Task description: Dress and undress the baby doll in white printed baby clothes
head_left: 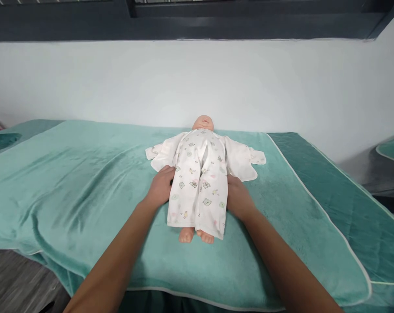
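A baby doll (203,123) lies on its back, head toward the wall, its bare feet (186,235) toward me. A white baby shirt (240,158) spreads out on both sides of it, sleeves stretched outward. White patterned baby trousers (197,187) cover its front from near the neck to the ankles; whether the legs are inside them I cannot tell. My left hand (162,187) is closed at the left edge of the trousers, fingers curled against the cloth. At the opposite edge, my right hand (239,198) grips from the side, its fingertips hidden behind the trouser leg.
A light green plush blanket (95,174) lies under the doll, wrinkled on the left. Beneath it a darker green cover (343,200) shows at the right. A white wall (197,78) rises behind, below a dark window frame (216,21). Grey flooring (21,278) appears lower left.
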`<state>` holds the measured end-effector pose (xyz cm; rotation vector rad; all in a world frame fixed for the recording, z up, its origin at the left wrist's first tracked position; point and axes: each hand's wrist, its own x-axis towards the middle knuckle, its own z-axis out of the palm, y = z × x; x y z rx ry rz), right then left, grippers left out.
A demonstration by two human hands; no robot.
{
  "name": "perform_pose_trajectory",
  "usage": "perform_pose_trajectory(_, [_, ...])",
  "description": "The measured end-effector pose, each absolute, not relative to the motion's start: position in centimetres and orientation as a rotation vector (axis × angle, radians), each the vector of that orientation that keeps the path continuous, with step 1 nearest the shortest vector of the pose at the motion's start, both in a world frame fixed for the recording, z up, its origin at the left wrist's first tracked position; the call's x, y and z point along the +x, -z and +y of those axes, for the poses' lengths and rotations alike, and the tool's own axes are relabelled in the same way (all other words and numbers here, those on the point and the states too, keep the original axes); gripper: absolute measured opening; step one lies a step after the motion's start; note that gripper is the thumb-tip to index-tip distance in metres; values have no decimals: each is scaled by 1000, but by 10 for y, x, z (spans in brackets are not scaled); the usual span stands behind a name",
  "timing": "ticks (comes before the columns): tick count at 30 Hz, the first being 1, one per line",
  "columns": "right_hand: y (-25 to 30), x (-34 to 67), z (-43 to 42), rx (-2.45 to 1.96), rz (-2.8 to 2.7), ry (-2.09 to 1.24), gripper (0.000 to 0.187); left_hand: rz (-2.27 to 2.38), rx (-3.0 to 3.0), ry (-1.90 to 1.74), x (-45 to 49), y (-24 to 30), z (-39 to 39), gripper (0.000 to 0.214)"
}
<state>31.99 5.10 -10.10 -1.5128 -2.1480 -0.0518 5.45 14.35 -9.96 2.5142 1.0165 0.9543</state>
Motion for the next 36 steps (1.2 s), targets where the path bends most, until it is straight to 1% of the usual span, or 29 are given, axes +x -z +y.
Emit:
perform_pose_trajectory(3, [99,322,37,-1527,-2158,66,24,998,2523,-900,52,100,137,23])
perform_pose_trajectory(6, [95,320,28,-1471,-2127,-15,26,980,2439,-882,51,99,136,21])
perform_pose_trajectory(9, [91,324,28,-1417,-2008,-219,22,1039,2173,-910,47,100,141,17])
perform_pose_trajectory(11, [88,335,32,-1454,-1843,-300,19,1208,1950,-1000,42,102,149,14])
perform_pose_trajectory(12, [88,344,36,-1514,-1747,-283,19,1326,1861,-1059,39,104,154,15])
perform_pose_trajectory(14, [87,364,44,-1721,-1559,-139,22,1598,1788,-1148,35,108,167,19])
perform_pose_trajectory(17, [87,390,55,-2142,-1383,67,36,2022,1847,-1088,32,111,185,29])
perform_pose_trajectory(19, [85,399,61,-2346,-1356,66,42,2222,1847,-973,33,110,193,43])
perform_pose_trajectory(20, [84,400,63,-2407,-1359,28,41,2277,1833,-924,33,110,195,48])
perform_pose_trajectory(22, [81,400,68,-2455,-1364,-72,34,2312,1817,-877,34,109,198,47])
perform_pose_trajectory(24, [75,399,72,-2384,-1308,-185,27,2270,1845,-886,32,110,199,38])
perform_pose_trajectory(25, [71,397,73,-2270,-1249,-251,25,2236,1868,-906,31,111,199,33])
perform_pose_trajectory(29, [47,374,76,-1485,-942,-525,21,2103,1926,-1020,25,115,201,23])
perform_pose_trajectory(31, [31,350,77,-1278,-923,-556,21,2024,1881,-1093,23,116,201,21])
perform_pose_trajectory(33, [18,322,77,-1251,-1109,-551,19,1935,1802,-1169,23,116,199,20])
perform_pose_trajectory(35, [8,299,76,-1335,-1510,-534,16,1862,1727,-1227,24,113,196,20])
perform_pose_trajectory(36, [5,291,75,-1375,-1689,-524,17,1829,1696,-1245,25,112,194,22])
